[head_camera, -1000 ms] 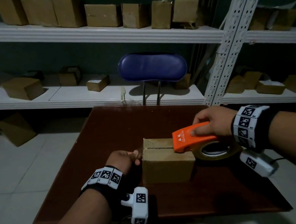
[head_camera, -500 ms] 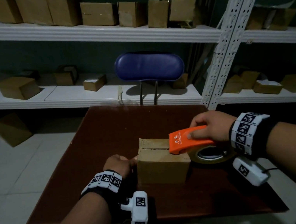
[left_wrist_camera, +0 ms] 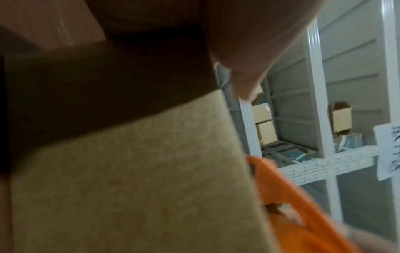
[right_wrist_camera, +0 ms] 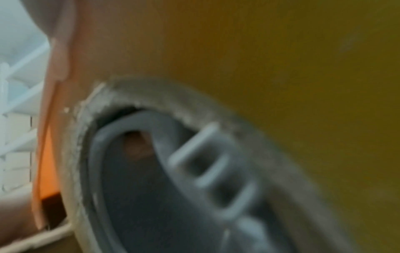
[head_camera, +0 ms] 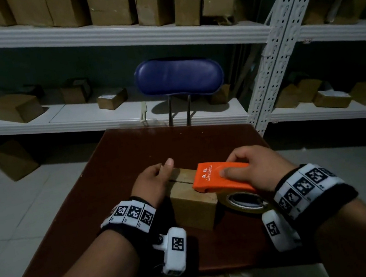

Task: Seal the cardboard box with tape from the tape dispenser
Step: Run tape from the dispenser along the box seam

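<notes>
A small brown cardboard box [head_camera: 194, 208] stands near the middle of the dark red table [head_camera: 131, 151]. Its top flaps meet in a seam running left to right. My left hand [head_camera: 153, 181] rests against the box's left end, thumb lying over the top edge. My right hand [head_camera: 251, 170] grips the orange tape dispenser [head_camera: 217, 177], whose front end lies on the box top over the seam. The tape roll [head_camera: 244, 201] hangs off the box's right side. In the left wrist view the box side [left_wrist_camera: 134, 179] fills the frame, with the dispenser [left_wrist_camera: 292, 205] at the right. The right wrist view shows the roll [right_wrist_camera: 281, 59] blurred.
A blue chair [head_camera: 178, 76] stands behind the table's far edge. White shelves [head_camera: 114, 41] with several cardboard boxes run along the wall, and a white perforated upright [head_camera: 280, 34] stands at the right. Another box [head_camera: 13, 160] lies on the tiled floor at the left.
The dispenser has slid leftward along the box top. My left hand has come up from the box's lower left side to its top left edge. The box sits nearer to me.
</notes>
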Demonstrator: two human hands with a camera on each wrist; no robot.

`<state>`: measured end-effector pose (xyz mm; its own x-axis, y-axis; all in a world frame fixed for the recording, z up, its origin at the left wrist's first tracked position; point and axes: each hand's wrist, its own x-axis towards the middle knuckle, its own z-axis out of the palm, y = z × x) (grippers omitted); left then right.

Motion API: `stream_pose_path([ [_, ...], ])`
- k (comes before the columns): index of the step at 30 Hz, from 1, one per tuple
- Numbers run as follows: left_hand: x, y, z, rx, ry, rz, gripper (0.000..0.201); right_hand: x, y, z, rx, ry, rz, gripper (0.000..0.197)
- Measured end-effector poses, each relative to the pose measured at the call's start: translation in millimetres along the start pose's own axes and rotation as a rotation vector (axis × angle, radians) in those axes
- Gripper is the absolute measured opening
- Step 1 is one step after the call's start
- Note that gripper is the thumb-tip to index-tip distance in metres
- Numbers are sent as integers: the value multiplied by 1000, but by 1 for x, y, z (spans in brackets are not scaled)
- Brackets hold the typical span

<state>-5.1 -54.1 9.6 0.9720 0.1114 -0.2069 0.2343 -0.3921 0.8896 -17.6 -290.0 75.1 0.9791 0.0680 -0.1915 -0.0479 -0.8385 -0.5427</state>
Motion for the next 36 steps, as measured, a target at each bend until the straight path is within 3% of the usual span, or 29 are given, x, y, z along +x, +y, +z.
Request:
stream_pose_path([
  [3, 2, -5, 6, 47, 58, -14, 60, 3, -1, -3, -3, -16, -9, 29],
  [15, 10, -8, 10, 42, 106, -49, 48, 5, 10, -15, 37, -64, -39, 31],
  [23, 13, -12, 11, -4, 87, -64, 36, 4, 19, -19, 30, -58, -32, 32],
  [36, 16, -17, 13, -19, 93, -43, 36, -3, 34, -26, 52, -57, -37, 35],
])
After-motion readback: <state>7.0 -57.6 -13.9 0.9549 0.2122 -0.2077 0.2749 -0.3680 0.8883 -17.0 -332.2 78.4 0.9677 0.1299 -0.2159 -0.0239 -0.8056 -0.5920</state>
